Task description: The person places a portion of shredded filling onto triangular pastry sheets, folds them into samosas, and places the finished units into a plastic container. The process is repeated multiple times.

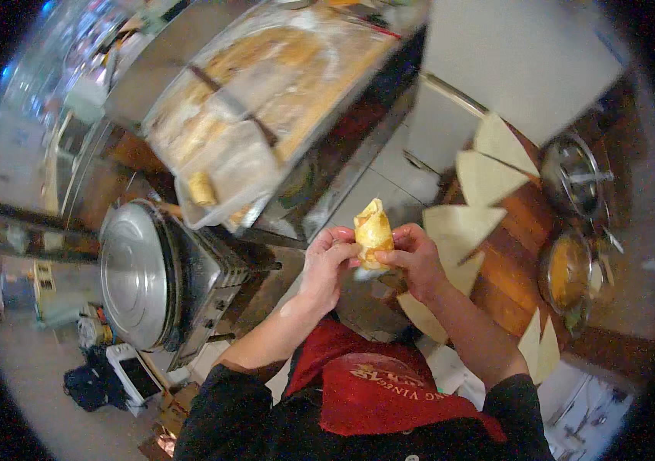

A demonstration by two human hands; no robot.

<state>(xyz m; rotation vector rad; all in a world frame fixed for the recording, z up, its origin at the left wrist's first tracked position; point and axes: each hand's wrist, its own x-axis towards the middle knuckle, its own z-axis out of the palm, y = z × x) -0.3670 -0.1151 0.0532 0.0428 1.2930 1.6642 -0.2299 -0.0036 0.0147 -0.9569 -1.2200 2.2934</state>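
Between my hands, a yellow rolled pancake (pixel 374 234) stands upright, its surface browned in patches and its top end pointed. My left hand (pixel 327 261) grips its left side with bent fingers. On the other side, my right hand (pixel 413 257) pinches its lower right part, thumb in front. The fingertips behind the roll are hidden. Below my hands something whitish is blurred, and I cannot make out what it is.
Ahead lie a floured board (pixel 297 58), a rolling pin (pixel 227 101) and a plastic tray (pixel 254 165) holding a yellow roll (pixel 202 188). A round metal lid (pixel 134 273) is left. Right, pale pointed sheets (pixel 462 230) and two bowls (pixel 550 180) (pixel 570 269) occupy a brown table.
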